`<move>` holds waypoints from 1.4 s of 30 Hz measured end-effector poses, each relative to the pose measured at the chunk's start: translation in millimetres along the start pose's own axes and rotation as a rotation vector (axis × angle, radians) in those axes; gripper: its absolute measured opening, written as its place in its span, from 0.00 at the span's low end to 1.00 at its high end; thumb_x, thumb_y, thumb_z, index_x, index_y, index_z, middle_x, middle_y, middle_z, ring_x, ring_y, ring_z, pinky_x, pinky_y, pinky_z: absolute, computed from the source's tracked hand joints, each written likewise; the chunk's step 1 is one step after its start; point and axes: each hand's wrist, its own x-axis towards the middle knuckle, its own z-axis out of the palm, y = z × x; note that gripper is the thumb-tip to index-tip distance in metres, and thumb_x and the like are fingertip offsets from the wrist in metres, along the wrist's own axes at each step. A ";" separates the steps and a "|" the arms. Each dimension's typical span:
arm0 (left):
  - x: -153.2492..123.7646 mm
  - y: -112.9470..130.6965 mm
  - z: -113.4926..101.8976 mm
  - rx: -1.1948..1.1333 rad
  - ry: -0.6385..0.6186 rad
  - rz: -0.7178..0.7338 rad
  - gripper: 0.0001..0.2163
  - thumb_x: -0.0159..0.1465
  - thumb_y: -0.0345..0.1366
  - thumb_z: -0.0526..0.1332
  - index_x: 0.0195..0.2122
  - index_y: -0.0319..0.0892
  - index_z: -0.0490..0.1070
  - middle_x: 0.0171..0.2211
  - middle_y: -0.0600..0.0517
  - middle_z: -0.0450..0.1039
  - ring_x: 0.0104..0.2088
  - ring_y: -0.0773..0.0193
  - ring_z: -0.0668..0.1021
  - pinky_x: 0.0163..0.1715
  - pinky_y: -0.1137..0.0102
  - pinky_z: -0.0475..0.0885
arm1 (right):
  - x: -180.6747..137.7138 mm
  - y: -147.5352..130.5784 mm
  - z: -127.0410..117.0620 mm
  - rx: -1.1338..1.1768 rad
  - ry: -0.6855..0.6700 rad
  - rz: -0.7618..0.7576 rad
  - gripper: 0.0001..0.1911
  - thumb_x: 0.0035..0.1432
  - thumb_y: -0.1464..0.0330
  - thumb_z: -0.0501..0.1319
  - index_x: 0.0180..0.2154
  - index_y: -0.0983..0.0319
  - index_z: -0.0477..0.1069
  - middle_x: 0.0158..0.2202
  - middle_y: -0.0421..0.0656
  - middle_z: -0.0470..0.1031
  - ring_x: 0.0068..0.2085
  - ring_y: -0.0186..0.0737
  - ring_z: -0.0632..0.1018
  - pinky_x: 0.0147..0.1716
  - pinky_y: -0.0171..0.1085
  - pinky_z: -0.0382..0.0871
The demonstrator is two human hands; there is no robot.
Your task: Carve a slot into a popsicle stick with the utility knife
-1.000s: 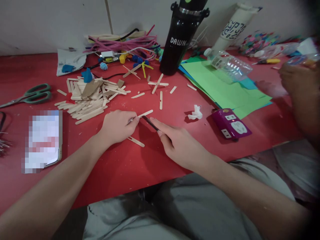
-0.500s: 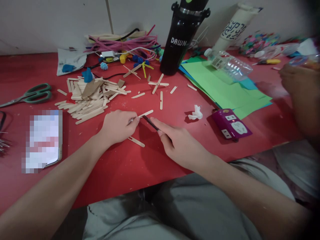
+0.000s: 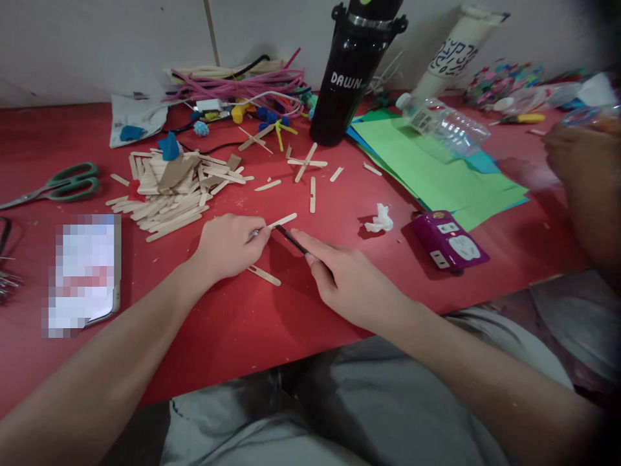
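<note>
My left hand is closed, pinching a wooden craft stick whose far end sticks out past the fingertips. My right hand grips a slim dark craft knife. Its tip meets the stick right beside my left thumb; the exact contact is too small to make out. Under my left hand lies another craft stick, partly hidden. Just beyond the hands are a notched stick and two sticks crossed into an X. To the left is a heap of craft sticks with brown scraps on it.
Green scissors and a phone lie left. A black bottle stands at the back. Right are green paper sheets, a plastic bottle, a purple power socket and another person's hand. A crumpled white tissue lies nearer.
</note>
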 end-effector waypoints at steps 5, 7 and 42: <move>0.5 -0.2 0.6 -0.008 0.000 -0.003 0.18 0.64 0.46 0.48 0.22 0.44 0.65 0.21 0.51 0.68 0.26 0.61 0.70 0.24 0.67 0.51 | -0.5 1.3 -0.2 0.023 0.006 0.016 0.29 0.62 0.74 0.48 0.64 0.63 0.58 0.39 0.48 0.78 0.34 0.41 0.77 0.32 0.37 0.69; 0.7 -0.2 1.0 -0.010 -0.003 -0.008 0.18 0.64 0.46 0.48 0.22 0.44 0.64 0.20 0.52 0.67 0.25 0.61 0.69 0.24 0.67 0.51 | -0.5 1.5 -0.1 0.028 0.002 0.018 0.29 0.62 0.74 0.48 0.65 0.64 0.58 0.39 0.49 0.78 0.35 0.42 0.77 0.33 0.38 0.69; 1.3 0.6 1.1 -0.020 -0.008 -0.017 0.17 0.63 0.45 0.48 0.21 0.43 0.60 0.19 0.52 0.62 0.23 0.64 0.64 0.25 0.67 0.49 | 0.3 2.8 1.0 0.043 -0.010 0.000 0.30 0.62 0.74 0.48 0.65 0.62 0.57 0.41 0.49 0.78 0.37 0.42 0.77 0.36 0.38 0.69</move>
